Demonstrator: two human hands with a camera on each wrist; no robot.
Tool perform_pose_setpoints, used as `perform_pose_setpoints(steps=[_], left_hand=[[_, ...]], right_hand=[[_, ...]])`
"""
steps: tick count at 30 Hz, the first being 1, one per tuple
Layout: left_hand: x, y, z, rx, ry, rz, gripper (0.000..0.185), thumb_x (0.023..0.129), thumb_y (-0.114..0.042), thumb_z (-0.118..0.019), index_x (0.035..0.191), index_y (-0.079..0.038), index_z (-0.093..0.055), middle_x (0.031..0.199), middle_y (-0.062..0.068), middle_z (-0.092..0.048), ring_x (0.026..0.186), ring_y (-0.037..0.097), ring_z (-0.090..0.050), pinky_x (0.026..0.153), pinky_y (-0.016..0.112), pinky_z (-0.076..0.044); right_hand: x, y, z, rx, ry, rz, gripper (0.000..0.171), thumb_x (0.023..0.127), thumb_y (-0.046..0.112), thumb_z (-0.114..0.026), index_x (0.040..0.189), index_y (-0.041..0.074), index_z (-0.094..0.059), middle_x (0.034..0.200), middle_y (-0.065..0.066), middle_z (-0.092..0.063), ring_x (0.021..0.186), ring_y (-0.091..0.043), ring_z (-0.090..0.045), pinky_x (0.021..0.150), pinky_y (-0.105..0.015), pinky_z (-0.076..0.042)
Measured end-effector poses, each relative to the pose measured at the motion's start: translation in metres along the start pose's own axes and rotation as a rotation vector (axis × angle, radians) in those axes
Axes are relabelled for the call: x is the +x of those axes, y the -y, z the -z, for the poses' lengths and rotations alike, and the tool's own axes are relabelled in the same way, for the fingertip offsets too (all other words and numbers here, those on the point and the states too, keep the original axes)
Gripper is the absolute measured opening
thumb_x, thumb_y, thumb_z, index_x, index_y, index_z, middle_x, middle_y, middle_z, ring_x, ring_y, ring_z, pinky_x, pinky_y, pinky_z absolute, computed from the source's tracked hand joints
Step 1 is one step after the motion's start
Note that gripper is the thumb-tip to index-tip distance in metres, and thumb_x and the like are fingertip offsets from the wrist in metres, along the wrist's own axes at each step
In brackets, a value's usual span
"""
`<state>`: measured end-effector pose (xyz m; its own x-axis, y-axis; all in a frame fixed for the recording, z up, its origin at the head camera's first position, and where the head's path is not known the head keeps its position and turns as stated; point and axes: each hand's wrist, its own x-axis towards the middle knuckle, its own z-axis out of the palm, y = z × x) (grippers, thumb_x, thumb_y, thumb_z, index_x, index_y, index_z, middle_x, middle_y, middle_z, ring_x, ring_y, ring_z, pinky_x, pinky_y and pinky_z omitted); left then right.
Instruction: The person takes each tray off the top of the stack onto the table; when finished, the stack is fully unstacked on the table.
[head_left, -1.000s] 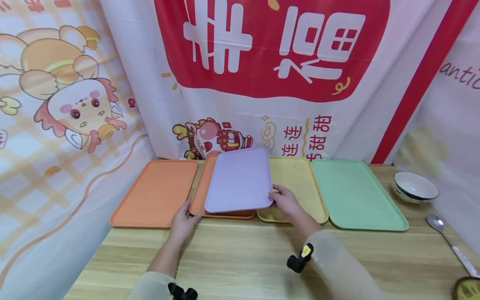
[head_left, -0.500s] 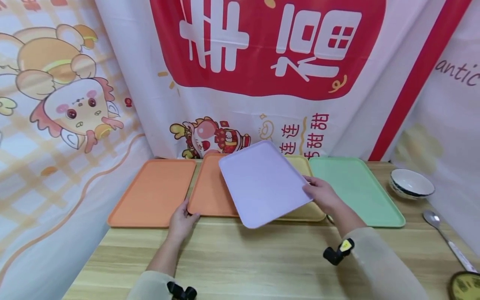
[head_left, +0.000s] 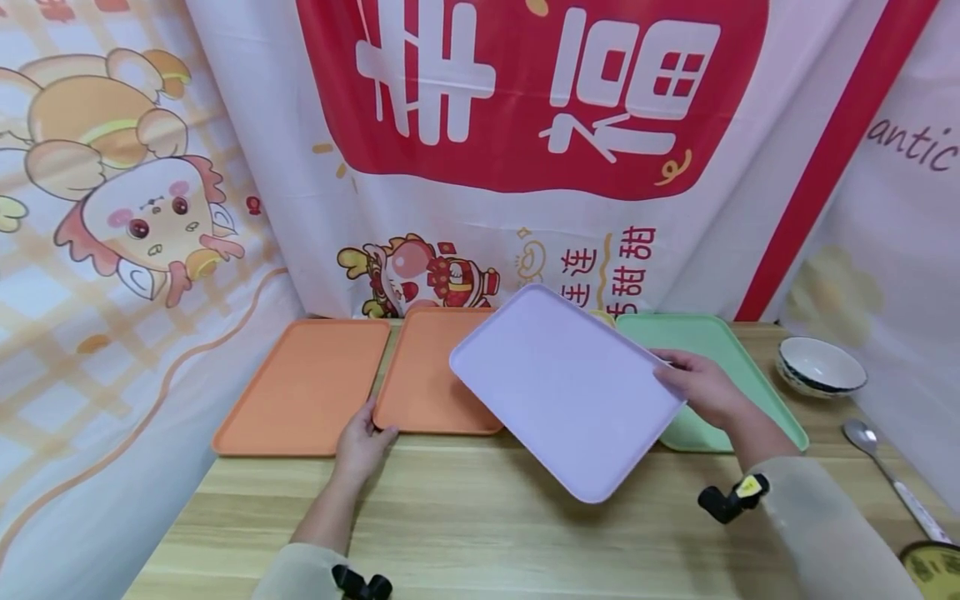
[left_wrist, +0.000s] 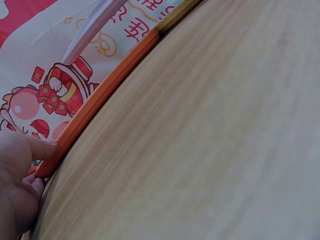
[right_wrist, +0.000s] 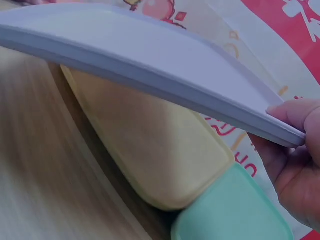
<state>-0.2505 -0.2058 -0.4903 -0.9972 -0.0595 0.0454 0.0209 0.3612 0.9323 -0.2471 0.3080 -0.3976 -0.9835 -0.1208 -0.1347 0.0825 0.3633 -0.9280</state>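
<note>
My right hand (head_left: 701, 387) grips a lavender tray (head_left: 562, 392) by its right edge, thumb on top and fingers beneath. The tray is raised and turned askew over a yellow tray (right_wrist: 155, 150), which it mostly hides in the head view. My left hand (head_left: 362, 446) pinches the near left corner of an orange tray (head_left: 431, 375). In the left wrist view, the thumb lies on that orange tray's rim (left_wrist: 95, 105) with the fingers low at the corner.
Another orange tray (head_left: 307, 383) lies at far left, and a green tray (head_left: 686, 332) lies to the right. Further right are a white bowl (head_left: 821, 365), a spoon (head_left: 896, 479) and a dark-rimmed round item (head_left: 933, 571). Printed curtains (head_left: 480, 208) hang behind the wooden table (head_left: 450, 517).
The right hand has lifted the lavender tray off the second orange tray, moving it right and turning it. The left hand has stayed at the orange tray's corner.
</note>
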Motion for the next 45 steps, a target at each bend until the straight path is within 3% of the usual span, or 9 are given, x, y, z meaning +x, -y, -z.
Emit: perform_pose_setpoints(steps=[3, 6, 9, 17, 26, 31, 37, 45], left_hand=[[0.000, 0.000, 0.001, -0.005, 0.001, -0.002, 0.069, 0.091, 0.004, -0.062, 0.148, 0.014, -0.024, 0.155, 0.033, -0.025, 0.143, 0.044, -0.028, 0.119, 0.045, -0.031], [0.000, 0.001, 0.001, -0.006, 0.003, -0.007, 0.069, 0.091, 0.004, -0.062, 0.148, 0.014, -0.024, 0.154, 0.033, -0.025, 0.143, 0.044, -0.028, 0.118, 0.045, -0.031], [0.001, 0.002, 0.001, -0.007, 0.004, -0.006, 0.070, 0.091, 0.003, -0.062, 0.149, 0.013, -0.024, 0.155, 0.032, -0.025, 0.144, 0.043, -0.027, 0.118, 0.044, -0.031], [0.003, 0.003, 0.001, 0.001, 0.006, 0.001, 0.071, 0.091, 0.001, -0.063, 0.149, 0.013, -0.024, 0.155, 0.032, -0.024, 0.144, 0.043, -0.027, 0.118, 0.045, -0.031], [0.002, 0.003, 0.001, -0.002, 0.009, 0.009, 0.071, 0.091, 0.002, -0.062, 0.149, 0.012, -0.023, 0.156, 0.031, -0.023, 0.145, 0.042, -0.025, 0.119, 0.045, -0.031], [0.002, 0.002, 0.000, -0.011, -0.002, -0.008, 0.070, 0.090, 0.003, -0.063, 0.148, 0.013, -0.025, 0.155, 0.032, -0.026, 0.144, 0.043, -0.027, 0.118, 0.045, -0.032], [0.003, 0.002, 0.000, -0.025, 0.001, -0.003, 0.071, 0.091, 0.003, -0.063, 0.149, 0.012, -0.024, 0.155, 0.031, -0.025, 0.144, 0.042, -0.026, 0.118, 0.044, -0.031], [0.002, 0.003, 0.001, -0.005, 0.007, 0.006, 0.071, 0.091, 0.003, -0.063, 0.149, 0.011, -0.024, 0.156, 0.030, -0.024, 0.145, 0.042, -0.026, 0.119, 0.045, -0.031]], right_hand=[[-0.002, -0.002, 0.005, -0.018, 0.001, -0.027, 0.064, 0.100, 0.035, -0.055, 0.151, 0.002, -0.033, 0.143, -0.025, -0.047, 0.097, -0.006, -0.063, 0.085, -0.024, -0.059], [-0.004, -0.005, 0.007, -0.015, 0.009, -0.037, 0.062, 0.099, 0.034, -0.058, 0.147, 0.000, -0.039, 0.122, -0.009, -0.065, 0.092, -0.009, -0.067, 0.081, -0.027, -0.061], [-0.006, -0.007, 0.007, -0.014, 0.028, -0.034, 0.058, 0.097, 0.031, -0.061, 0.141, -0.003, -0.045, 0.103, 0.004, -0.071, 0.088, -0.014, -0.070, 0.079, -0.031, -0.062], [-0.008, -0.015, 0.001, -0.074, 0.066, -0.065, 0.052, 0.093, 0.034, -0.067, 0.131, 0.001, -0.055, 0.111, -0.009, -0.068, 0.092, -0.021, -0.068, 0.080, -0.034, -0.062], [-0.009, -0.022, -0.008, -0.087, 0.118, -0.064, 0.044, 0.093, 0.029, -0.068, 0.123, -0.001, -0.058, 0.101, -0.005, -0.071, 0.087, -0.019, -0.068, 0.077, -0.032, -0.061], [-0.009, -0.025, -0.014, -0.166, 0.109, -0.079, 0.047, 0.091, 0.036, -0.069, 0.123, 0.002, -0.061, 0.104, -0.007, -0.070, 0.090, -0.019, -0.065, 0.077, -0.030, -0.058], [-0.007, -0.032, -0.023, -0.314, 0.084, -0.033, 0.041, 0.088, 0.038, -0.072, 0.114, 0.006, -0.069, 0.099, -0.005, -0.069, 0.089, -0.018, -0.060, 0.075, -0.027, -0.054], [-0.007, -0.040, -0.034, -0.354, 0.100, 0.016, 0.033, 0.088, 0.031, -0.073, 0.108, 0.005, -0.071, 0.095, -0.004, -0.071, 0.085, -0.015, -0.060, 0.073, -0.027, -0.053]])
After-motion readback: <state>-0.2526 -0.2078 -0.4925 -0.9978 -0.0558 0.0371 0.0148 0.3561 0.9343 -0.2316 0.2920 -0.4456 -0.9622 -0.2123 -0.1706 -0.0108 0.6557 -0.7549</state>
